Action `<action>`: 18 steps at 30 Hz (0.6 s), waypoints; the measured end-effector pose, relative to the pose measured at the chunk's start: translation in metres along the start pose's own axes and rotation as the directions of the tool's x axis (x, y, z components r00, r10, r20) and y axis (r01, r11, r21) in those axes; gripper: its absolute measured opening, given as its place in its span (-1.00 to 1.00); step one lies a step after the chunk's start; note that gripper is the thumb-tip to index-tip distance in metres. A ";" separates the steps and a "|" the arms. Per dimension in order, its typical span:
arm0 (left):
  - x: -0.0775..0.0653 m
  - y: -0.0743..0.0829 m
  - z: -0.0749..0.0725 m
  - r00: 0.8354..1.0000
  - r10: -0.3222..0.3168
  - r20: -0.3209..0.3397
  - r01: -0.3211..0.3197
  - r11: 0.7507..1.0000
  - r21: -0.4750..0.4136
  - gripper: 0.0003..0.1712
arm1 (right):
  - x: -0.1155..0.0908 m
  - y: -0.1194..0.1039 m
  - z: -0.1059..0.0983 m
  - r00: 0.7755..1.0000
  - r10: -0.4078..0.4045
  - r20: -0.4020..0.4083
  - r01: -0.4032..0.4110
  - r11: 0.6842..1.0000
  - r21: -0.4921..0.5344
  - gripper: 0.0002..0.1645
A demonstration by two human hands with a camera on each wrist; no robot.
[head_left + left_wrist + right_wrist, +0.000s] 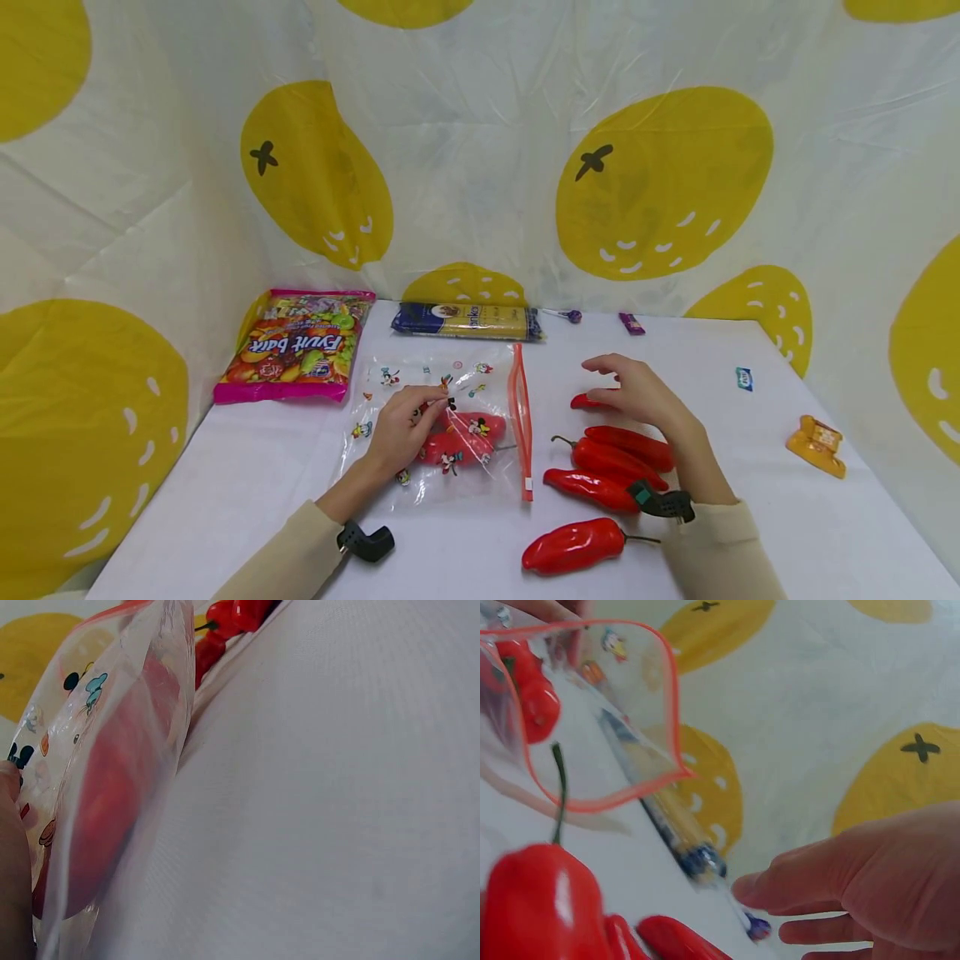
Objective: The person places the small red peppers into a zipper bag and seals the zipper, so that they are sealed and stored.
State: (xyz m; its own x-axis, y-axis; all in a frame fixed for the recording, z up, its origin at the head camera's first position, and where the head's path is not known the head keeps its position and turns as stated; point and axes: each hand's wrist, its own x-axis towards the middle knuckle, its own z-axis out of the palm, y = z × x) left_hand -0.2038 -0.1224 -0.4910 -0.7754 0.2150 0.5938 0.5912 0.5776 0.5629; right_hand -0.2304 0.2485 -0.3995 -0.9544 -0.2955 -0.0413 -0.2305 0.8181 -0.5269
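Observation:
A clear zip bag (491, 375) with cartoon prints lies on the table, its red zip edge toward the right. My left hand (408, 425) pinches the bag's upper layer, and creases run out from the fingertips. Inside the bag are red peppers (457, 446); in the right wrist view the bag's mouth (676, 697) gapes. My right hand (633, 392) hovers with fingers loosely bent above a red pepper (585, 402), holding nothing. Several more red peppers (615, 462) lie grouped below that hand, and another pepper (573, 546) with a dark stem lies nearer the front.
Behind the bag lie a pink candy bag (292, 346) and a blue and yellow pasta pack (468, 322). A lollipop (573, 316) and a small purple candy (632, 323) are at the back. Rightward lie a small blue-green packet (744, 379) and an orange packet (816, 446).

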 end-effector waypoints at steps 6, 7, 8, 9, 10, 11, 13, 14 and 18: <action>0.000 0.001 0.000 1.000 -0.001 0.001 0.001 1.000 -0.005 -0.74 | -0.006 0.026 -0.015 0.998 0.066 0.000 -0.066 0.997 -0.030 -0.39; 0.000 0.001 0.000 1.000 0.001 0.000 -0.001 1.000 -0.005 -0.74 | -0.007 0.031 -0.017 0.997 0.075 0.006 -0.075 0.997 -0.032 -0.38; 0.000 0.001 0.000 1.000 0.003 -0.001 -0.003 1.000 -0.005 -0.74 | -0.008 0.035 -0.018 0.996 0.085 0.016 -0.084 0.996 -0.030 -0.38; 0.000 0.001 0.000 1.000 0.004 -0.002 -0.004 1.000 -0.005 -0.74 | -0.009 0.038 -0.019 0.995 0.093 0.025 -0.093 0.995 -0.025 -0.37; 0.001 0.001 0.000 1.000 0.005 -0.004 -0.006 1.000 -0.006 -0.74 | -0.010 0.042 -0.020 0.995 0.099 0.033 -0.098 0.995 -0.023 -0.36; 0.001 0.001 0.000 1.000 0.006 -0.005 -0.006 1.000 -0.008 -0.74 | -0.010 0.045 -0.021 0.994 0.104 0.043 -0.103 0.994 -0.020 -0.36; 0.001 0.001 0.000 1.000 0.006 -0.006 -0.006 1.000 -0.009 -0.74 | -0.012 0.051 -0.022 0.992 0.115 0.059 -0.115 0.993 -0.010 -0.35; 0.001 0.001 0.000 1.000 0.005 -0.006 -0.005 1.000 -0.009 -0.74 | -0.012 0.054 -0.023 0.990 0.121 0.068 -0.121 0.993 -0.004 -0.35; 0.000 0.002 0.000 1.000 -0.003 -0.005 0.003 1.000 -0.006 -0.72 | -0.014 0.062 -0.022 0.986 0.138 0.098 -0.139 0.990 0.007 -0.37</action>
State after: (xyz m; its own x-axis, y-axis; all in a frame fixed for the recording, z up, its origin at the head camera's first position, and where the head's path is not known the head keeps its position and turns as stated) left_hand -0.2031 -0.1212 -0.4900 -0.7762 0.2088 0.5950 0.5900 0.5735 0.5684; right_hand -0.2357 0.3143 -0.4125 -0.9539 -0.2270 -0.1964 -0.0942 0.8476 -0.5223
